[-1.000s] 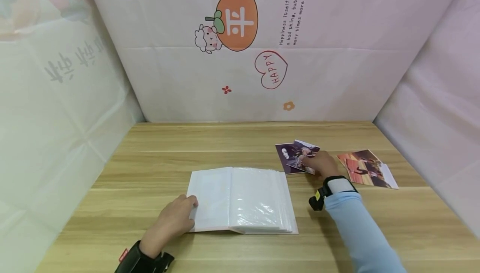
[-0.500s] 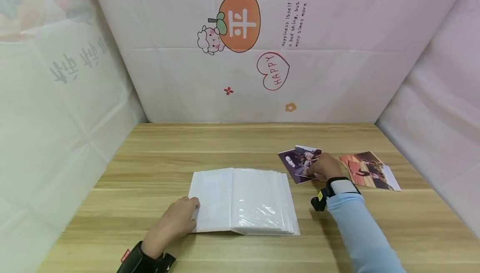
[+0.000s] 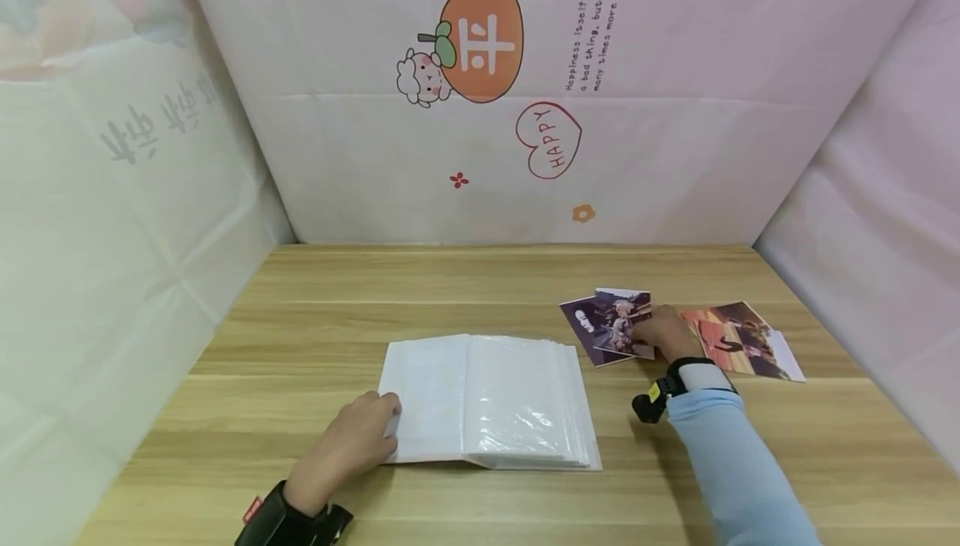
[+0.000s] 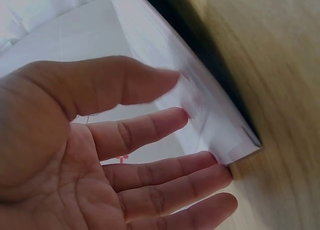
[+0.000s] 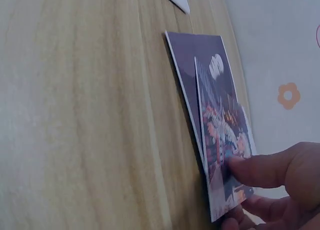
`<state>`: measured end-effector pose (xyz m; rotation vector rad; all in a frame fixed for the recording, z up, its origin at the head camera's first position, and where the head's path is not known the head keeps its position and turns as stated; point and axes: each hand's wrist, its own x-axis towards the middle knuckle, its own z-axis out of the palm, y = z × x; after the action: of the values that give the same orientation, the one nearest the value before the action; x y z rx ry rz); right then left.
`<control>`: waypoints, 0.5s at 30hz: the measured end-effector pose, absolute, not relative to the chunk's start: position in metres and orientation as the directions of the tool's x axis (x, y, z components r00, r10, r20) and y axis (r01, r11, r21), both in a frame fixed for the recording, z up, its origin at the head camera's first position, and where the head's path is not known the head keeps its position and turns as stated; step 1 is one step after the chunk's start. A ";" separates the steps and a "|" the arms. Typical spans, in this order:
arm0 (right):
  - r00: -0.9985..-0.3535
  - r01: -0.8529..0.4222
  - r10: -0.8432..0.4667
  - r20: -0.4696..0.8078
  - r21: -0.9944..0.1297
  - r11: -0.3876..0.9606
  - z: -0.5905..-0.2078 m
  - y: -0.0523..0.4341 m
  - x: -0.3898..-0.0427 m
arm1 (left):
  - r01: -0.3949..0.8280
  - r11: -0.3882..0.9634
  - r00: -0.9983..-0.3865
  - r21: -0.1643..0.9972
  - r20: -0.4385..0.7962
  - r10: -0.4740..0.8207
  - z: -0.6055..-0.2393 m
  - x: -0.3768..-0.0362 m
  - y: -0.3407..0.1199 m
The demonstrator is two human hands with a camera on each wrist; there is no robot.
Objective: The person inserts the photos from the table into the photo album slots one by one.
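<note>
While the light wooden table [image 3: 480,296] is holding everything up, the open white photo album with clear plastic pockets [image 3: 491,403] is lying flat in the middle of it. The left hand [image 3: 352,444] is resting on the album's left page, fingers straight and spread, pressing the near corner down. It is staying just where it was a moment ago.

Off to the right, a loose pile of reddish photos [image 3: 738,339] is lying on the table. Between that pile and the album are two dark purple photos. The right hand [image 3: 663,333] is pinching the top purple photo [image 3: 624,323] by its right edge, thumb on top and fingers curled under. The photo is now tipping up off the other purple photo [image 3: 581,325] below it, and both have slid a little to the right. It looks like the top photo is coming free from the one under it.
</note>
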<state>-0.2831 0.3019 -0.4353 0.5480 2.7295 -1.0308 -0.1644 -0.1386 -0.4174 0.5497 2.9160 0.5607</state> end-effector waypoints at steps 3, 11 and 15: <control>-0.930 0.367 0.282 -0.236 -0.637 0.678 -0.437 0.309 -0.283 | 0.317 0.866 -0.929 0.388 -0.058 0.366 -0.418 -0.164 -0.140; -0.929 0.351 0.325 -0.179 -0.705 0.616 -0.441 0.313 -0.281 | 0.285 0.856 -0.929 0.431 -0.097 0.358 -0.416 -0.164 -0.141; -0.924 0.360 0.336 -0.185 -0.718 0.595 -0.445 0.313 -0.281 | 0.295 0.857 -0.928 0.422 -0.087 0.362 -0.418 -0.164 -0.141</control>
<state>-0.2815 0.3134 -0.4445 0.6065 2.7790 -1.2620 -0.1641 -0.1409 -0.4178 0.5107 2.8685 0.6129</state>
